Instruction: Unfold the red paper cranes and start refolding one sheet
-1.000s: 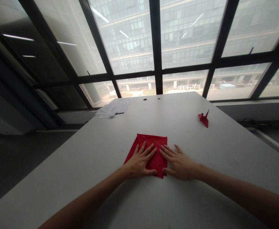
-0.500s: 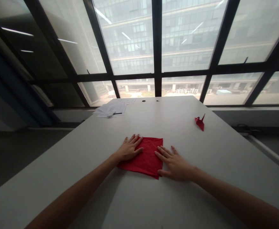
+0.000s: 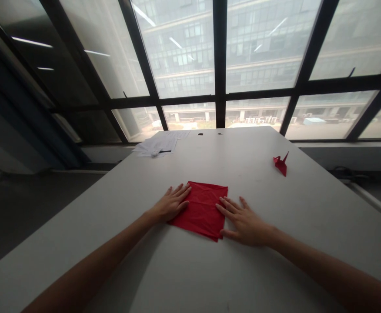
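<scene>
A creased, folded sheet of red paper (image 3: 203,211) lies flat on the white table (image 3: 177,269), its layers slightly offset at the near right corner. My left hand (image 3: 171,203) rests open on its left edge, fingers stretched out and pointing away from me. On the opposite side, my right hand (image 3: 242,221) is also open; its fingertips touch the right edge while the palm lies over the bare tabletop. The parts of the paper under my fingers are hidden.
A red origami crane (image 3: 281,164) stands toward the table's right edge. Loose white papers (image 3: 159,142) with a dark pen (image 3: 165,151) on them lie at the far left. Large dark-framed windows (image 3: 221,65) rise behind the table, and a blue curtain (image 3: 24,100) hangs at left.
My left hand has slid left across the red paper to its edge, uncovering more of it. My right hand stays by the right edge. The whole view has shifted slightly.
</scene>
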Motion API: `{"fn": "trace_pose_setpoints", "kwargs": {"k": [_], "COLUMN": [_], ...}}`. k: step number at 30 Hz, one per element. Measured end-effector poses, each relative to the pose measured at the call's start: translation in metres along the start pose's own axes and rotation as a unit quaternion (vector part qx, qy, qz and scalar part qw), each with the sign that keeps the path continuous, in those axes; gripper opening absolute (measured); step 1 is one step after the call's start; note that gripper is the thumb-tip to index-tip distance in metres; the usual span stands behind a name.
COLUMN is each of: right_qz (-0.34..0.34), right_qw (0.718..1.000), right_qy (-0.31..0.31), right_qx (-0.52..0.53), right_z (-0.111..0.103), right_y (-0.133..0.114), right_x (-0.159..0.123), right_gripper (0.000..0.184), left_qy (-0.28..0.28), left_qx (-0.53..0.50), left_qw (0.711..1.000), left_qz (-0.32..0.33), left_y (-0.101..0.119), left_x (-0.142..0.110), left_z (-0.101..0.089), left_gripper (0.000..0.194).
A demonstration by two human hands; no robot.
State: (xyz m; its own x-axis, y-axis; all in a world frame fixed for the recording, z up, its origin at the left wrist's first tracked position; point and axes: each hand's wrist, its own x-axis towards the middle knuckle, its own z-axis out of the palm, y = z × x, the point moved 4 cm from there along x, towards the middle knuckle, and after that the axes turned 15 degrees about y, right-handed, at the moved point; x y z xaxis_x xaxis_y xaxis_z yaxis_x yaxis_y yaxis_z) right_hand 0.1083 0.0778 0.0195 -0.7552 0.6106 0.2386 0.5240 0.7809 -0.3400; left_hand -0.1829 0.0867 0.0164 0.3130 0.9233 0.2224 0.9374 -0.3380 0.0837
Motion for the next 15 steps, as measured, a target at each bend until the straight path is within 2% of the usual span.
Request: {"fn": "trace_pose_setpoints", "kwargs": {"k": [2,6,7,10,15], "right_qz": [-0.002,0.000,0.002,0.014,0.013], "right_qw": [1.000,1.000,1.000,0.999,0.997], "right_qy": [0.003,0.014,0.021,0.050,0.073], "right_qx": [-0.002,-0.001,-0.002,-0.009,-0.014], "right_z": [0.000,-0.001,-0.001,0.000,-0.001], "right_y": [0.000,-0.001,-0.002,-0.005,-0.013], "right_x": [0.000,0.001,0.002,0.006,0.007], "right_gripper": [0.083,0.085,0.086,0.085,0.077], "left_qy": [0.042,0.194,0.202,0.166,0.163], "left_qx": [-0.029,-0.095,-0.097,-0.109,-0.125], "left_qw": [0.998,0.971,0.967,0.967,0.963], "left_qz": [-0.031,-0.105,-0.121,-0.158,-0.175], "left_y": [-0.008,-0.008,-0.005,0.009,0.018], "left_x": [-0.002,-0.018,-0.025,-0.039,-0.047], "left_z": [-0.007,-0.031,-0.033,-0.028,-0.018], "left_gripper": [0.058,0.053,0.049,0.044,0.041]}}
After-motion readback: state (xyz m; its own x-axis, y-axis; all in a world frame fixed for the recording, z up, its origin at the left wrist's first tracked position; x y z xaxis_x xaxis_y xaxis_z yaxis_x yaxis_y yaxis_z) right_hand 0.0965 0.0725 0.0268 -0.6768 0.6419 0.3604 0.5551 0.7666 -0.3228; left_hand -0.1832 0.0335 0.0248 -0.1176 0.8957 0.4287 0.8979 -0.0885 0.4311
